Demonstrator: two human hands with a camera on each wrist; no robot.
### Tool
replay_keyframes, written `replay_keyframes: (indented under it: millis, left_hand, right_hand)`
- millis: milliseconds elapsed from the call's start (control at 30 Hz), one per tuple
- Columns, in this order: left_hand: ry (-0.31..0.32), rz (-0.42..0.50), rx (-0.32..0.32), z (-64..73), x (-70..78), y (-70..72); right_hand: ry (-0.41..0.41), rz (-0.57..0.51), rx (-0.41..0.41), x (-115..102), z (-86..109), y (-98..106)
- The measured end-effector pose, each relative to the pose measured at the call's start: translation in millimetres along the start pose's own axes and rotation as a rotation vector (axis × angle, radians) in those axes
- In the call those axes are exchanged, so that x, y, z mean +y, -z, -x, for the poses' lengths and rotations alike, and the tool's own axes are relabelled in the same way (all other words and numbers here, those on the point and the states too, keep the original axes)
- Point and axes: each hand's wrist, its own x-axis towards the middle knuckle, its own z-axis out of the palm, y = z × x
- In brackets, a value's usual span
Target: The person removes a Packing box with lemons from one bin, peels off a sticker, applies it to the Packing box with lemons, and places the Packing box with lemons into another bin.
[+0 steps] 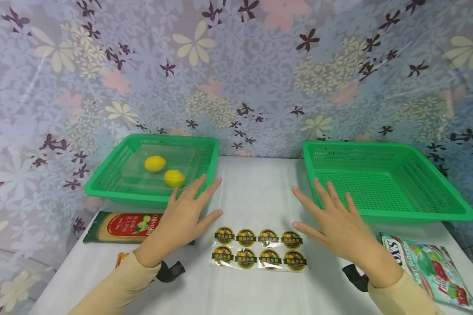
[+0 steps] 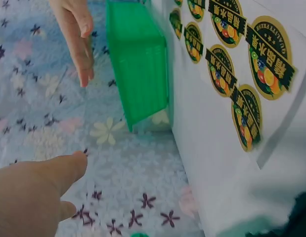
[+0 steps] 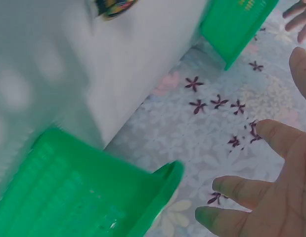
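My left hand (image 1: pixel 185 216) is held over the table with its fingers spread, near the front right corner of the left green basket (image 1: pixel 102 188). In that basket lies a clear plastic box (image 1: pixel 142 151) with two yellow lemons (image 1: pixel 155 163). My right hand (image 1: pixel 337 225), fingers also spread, hovers by the front left corner of the right green basket (image 1: pixel 418 215), which has a bare slatted floor. Between the hands a sheet of round fruit stickers (image 1: pixel 258 249) lies flat on the table. Neither hand holds anything.
A pack of spaghetti (image 1: pixel 114 227) lies beneath the left forearm, with an orange wrapper (image 1: pixel 121 258) partly hidden nearer me. At the right is a bag of mint candy (image 1: pixel 429 271). A flowered cloth (image 1: pixel 260 78) hangs behind the white table (image 1: pixel 256 192).
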Motion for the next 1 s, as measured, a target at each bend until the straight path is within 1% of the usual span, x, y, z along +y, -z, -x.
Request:
replay_keyframes:
  millis: [167, 233, 300, 400, 500, 600, 733, 800, 900, 967, 1000]
  left_hand:
    - [0.028, 0.088, 0.124, 13.4, -15.6, 0.5]
    - [0.05, 0.146, 0.173, 19.1, -21.0, 0.8]
    - [0.078, 0.204, 0.218, 24.4, -24.5, 1.5]
    - [0.127, 0.286, 0.268, 31.9, -30.4, 3.6]
    - [0.18, 0.33, 0.298, 38.9, -40.0, 5.0]
    - [0.244, 0.359, 0.303, 46.7, -51.8, 6.0]
    - [0.342, 0.382, 0.313, 59.2, -66.6, 8.3]
    - [0.398, 0.381, 0.313, 65.4, -73.2, 10.7]
    - [0.494, 0.394, 0.297, 74.1, -82.9, 14.1]
    - [0.555, 0.434, 0.267, 76.1, -88.5, 15.5]
    - [0.583, 0.477, 0.243, 76.6, -91.2, 15.9]
  right_hand:
    - [0.034, -0.039, 0.01, -14.6, -13.4, 4.4]
    - [0.057, -0.043, 0.034, -21.0, -19.3, 6.3]
    - [0.092, -0.047, 0.077, -27.9, -25.0, 8.1]
    - [0.123, -0.068, 0.121, -37.8, -36.1, 8.5]
    - [0.126, -0.12, 0.134, -48.0, -47.8, 7.8]
    - [0.121, -0.15, 0.141, -59.3, -59.5, 7.5]
    - [0.145, -0.168, 0.149, -77.1, -74.1, 8.2]
    - [0.152, -0.196, 0.124, -86.0, -81.7, 8.7]
    - [0.148, -0.253, 0.071, -98.3, -95.5, 9.0]
    - [0.144, -0.292, 0.042, -103.9, -106.5, 8.8]
    - [0.147, -0.314, 0.032, -106.3, -112.5, 8.4]
